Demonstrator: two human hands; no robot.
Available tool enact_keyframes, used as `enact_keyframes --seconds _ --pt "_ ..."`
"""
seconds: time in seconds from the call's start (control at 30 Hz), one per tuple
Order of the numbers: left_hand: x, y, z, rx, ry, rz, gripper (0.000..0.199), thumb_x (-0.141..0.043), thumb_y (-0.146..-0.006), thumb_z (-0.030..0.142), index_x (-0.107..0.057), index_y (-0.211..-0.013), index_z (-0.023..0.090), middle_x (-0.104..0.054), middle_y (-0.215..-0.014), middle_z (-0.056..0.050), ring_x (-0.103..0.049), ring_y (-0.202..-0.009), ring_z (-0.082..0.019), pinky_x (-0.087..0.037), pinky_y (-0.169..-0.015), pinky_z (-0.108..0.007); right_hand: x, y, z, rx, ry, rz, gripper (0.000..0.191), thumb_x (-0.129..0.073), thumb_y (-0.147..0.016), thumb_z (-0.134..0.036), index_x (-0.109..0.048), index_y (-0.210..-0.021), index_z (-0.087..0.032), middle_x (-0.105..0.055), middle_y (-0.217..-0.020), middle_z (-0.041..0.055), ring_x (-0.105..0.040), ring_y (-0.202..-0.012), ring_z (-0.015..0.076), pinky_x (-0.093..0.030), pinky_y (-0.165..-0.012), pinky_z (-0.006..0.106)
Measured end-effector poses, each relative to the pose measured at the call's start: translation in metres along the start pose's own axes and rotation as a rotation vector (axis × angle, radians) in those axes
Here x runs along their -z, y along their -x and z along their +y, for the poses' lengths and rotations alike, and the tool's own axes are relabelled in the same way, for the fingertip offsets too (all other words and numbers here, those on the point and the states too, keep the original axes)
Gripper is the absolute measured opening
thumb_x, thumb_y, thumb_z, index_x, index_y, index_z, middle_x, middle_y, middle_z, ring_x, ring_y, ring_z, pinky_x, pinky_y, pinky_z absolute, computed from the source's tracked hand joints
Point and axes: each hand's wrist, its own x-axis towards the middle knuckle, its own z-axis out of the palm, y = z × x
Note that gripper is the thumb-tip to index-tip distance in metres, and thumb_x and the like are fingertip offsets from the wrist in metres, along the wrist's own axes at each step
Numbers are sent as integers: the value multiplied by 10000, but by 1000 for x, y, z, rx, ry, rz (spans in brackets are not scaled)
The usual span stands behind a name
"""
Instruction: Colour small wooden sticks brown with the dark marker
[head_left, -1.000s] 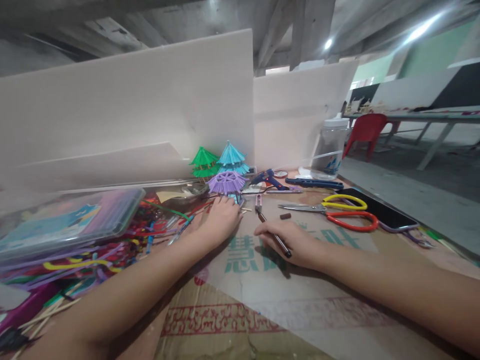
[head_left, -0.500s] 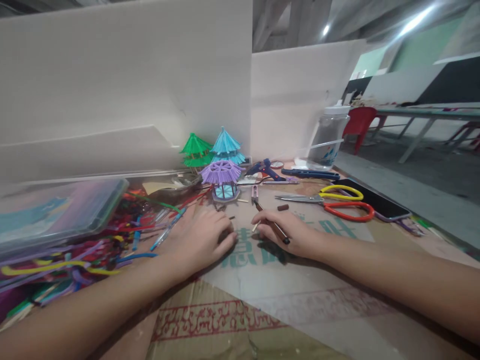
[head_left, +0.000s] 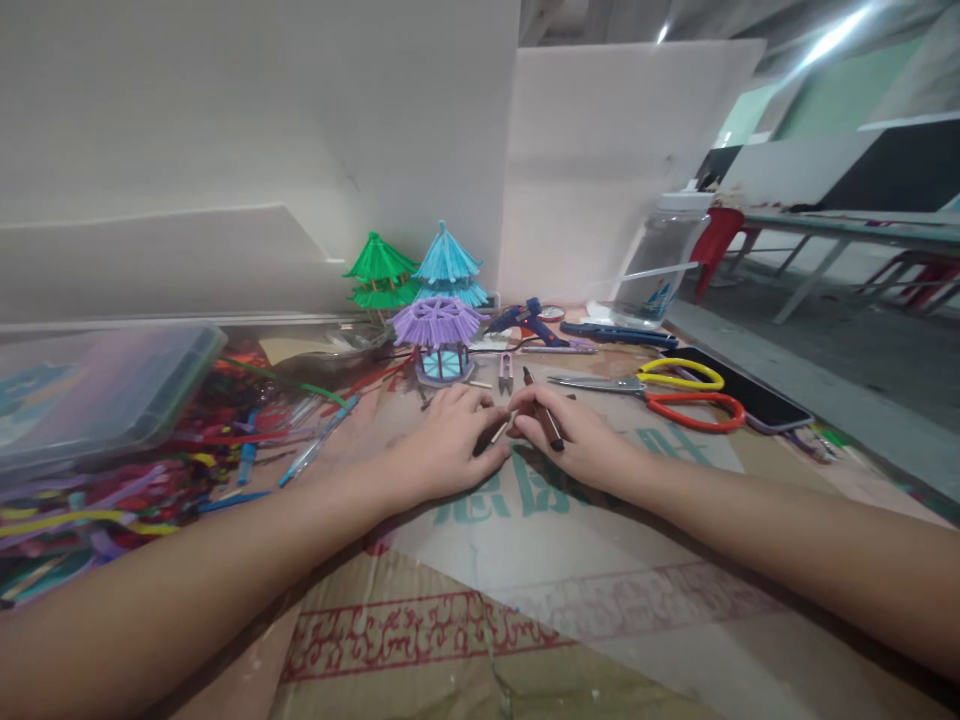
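Over a flat brown cardboard sheet [head_left: 390, 695] printed with green characters and a red patterned band, my two hands nearly meet. My right hand [head_left: 581, 440] grasps a slim dark brown marker pen [head_left: 553, 428], which slants across the fingers with its far end pointing away from me. A short, pale wooden stick [head_left: 500, 432] lies between my hands, one end at my right fingertips. The fingers of my left hand [head_left: 442, 445] curl around its other end, though I cannot tell whether they pinch it. Just beyond my left fingers stands a small model pavilion with a purple slatted roof [head_left: 439, 322]. Pink-handled thread snips [head_left: 505, 370] lie near the pen, and metal scissors with yellow and red handles [head_left: 694, 410] rest to the right.
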Motion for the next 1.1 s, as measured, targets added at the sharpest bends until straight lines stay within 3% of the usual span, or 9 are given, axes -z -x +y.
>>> enact_keyframes --seconds 0.2,0.37,0.6,0.9,1.0,1.1 --pt "3 4 0 -69 21 -67 318 -523 -982 360 -669 -1194 173 -600 -1066 -108 -521 -1060 -296 -433 -948 -476 -1 -1 3 -8 -22 -8 159 -524 -951 -312 -532 -1077 -215 -667 -878 33 -644 -776 190 -482 -709 312" --pt "3 15 9 8 21 -74 245 -515 -989 275 -675 -1136 162 -630 -1014 -96 -557 -1006 -281 -453 -894 -448 2 -1 -2 12 -10 -35 117 -529 -941 -280 -536 -1034 -209 -674 -885 43 -623 -752 180 -478 -696 303" --pt "0 15 6 141 67 4 278 -635 -944 443 -680 -1063 195 -640 -1024 -66 -583 -1018 -278 -459 -898 -439 4 0 -8 40 -34 -132 130 -515 -946 -251 -554 -1055 -191 -701 -887 63 -645 -760 195 -483 -692 317" --pt "18 17 4 22 49 -130 309 -573 -931 265 -662 -1223 217 -617 -1076 -73 -561 -1043 -265 -458 -908 -422 4 2 -9 79 6 -74 115 -509 -941 -263 -559 -1012 -187 -683 -895 69 -620 -755 185 -472 -703 312" --pt "19 19 5 0 -18 -114 207 -563 -956 264 -699 -1102 208 -632 -1011 -64 -569 -990 -256 -455 -880 -414 5 3 -9 72 30 -4 96 -517 -932 -267 -550 -990 -198 -664 -871 57 -604 -742 182 -462 -683 300" --pt "14 20 7 19 -28 -76 143 -577 -970 282 -680 -976 183 -636 -953 -59 -574 -939 -249 -448 -860 -413 5 3 -9 84 55 -39 81 -503 -936 -256 -544 -982 -203 -649 -822 40 -581 -698 170 -447 -650 286"
